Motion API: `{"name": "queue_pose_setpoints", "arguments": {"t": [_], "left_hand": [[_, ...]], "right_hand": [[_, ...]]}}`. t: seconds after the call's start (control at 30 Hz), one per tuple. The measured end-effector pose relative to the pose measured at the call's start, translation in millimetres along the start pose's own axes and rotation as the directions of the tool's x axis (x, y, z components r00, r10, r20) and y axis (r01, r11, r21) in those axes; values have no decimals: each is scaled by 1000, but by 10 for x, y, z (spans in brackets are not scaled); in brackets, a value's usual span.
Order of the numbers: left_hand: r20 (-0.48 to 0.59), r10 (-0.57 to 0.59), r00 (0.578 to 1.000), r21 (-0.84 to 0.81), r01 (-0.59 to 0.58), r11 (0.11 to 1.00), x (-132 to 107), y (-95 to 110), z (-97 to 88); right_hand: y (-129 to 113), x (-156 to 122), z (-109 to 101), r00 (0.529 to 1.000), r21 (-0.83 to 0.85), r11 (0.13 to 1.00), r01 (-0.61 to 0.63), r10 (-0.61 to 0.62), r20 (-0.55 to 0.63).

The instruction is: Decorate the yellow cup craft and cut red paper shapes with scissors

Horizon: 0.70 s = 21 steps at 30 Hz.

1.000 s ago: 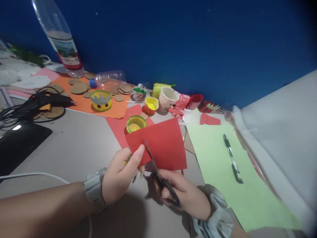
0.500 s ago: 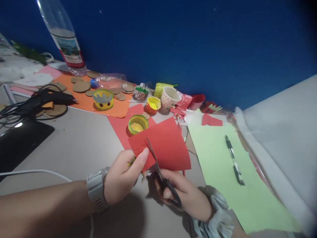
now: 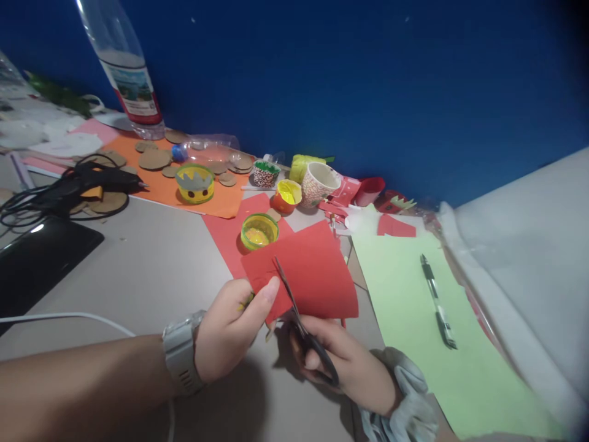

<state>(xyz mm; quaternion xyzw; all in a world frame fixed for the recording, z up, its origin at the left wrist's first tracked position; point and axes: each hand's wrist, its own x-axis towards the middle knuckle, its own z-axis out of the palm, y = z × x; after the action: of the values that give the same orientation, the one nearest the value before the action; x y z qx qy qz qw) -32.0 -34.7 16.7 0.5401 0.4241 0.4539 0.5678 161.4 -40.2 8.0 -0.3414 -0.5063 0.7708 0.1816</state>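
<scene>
My left grip pinches red paper, its fingers underneath mostly hidden. My right grip clasps scissors. The tall bottle's top is cropped.

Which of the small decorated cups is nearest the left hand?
The yellow cup with a green rim, just beyond the red sheet in the left hand. The yellow cup with the grey crown, on orange paper, and the others sit farther away.
</scene>
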Motion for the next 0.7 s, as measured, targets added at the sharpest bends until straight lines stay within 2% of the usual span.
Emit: {"name": "queue_pose_setpoints", "arguments": {"t": [0.13,0.4,0.57,0.7], "left_hand": [[-36,22,999,-52,-24,998,0,7,12],[-13,22,1000,70,-21,997,4,-5,8],[40,18,999,97,-22,995,11,3,2],[32,-13,999,123,9,992,2,-24,-5]], "right_hand": [[11,-11,-4,1000,-15,1000,-20,20,1],[32,-6,7,1000,-24,1000,-16,16,-4],[40,-7,17,1000,-11,1000,-18,18,-18],[29,-10,21,999,-31,999,-33,33,-24]]}}
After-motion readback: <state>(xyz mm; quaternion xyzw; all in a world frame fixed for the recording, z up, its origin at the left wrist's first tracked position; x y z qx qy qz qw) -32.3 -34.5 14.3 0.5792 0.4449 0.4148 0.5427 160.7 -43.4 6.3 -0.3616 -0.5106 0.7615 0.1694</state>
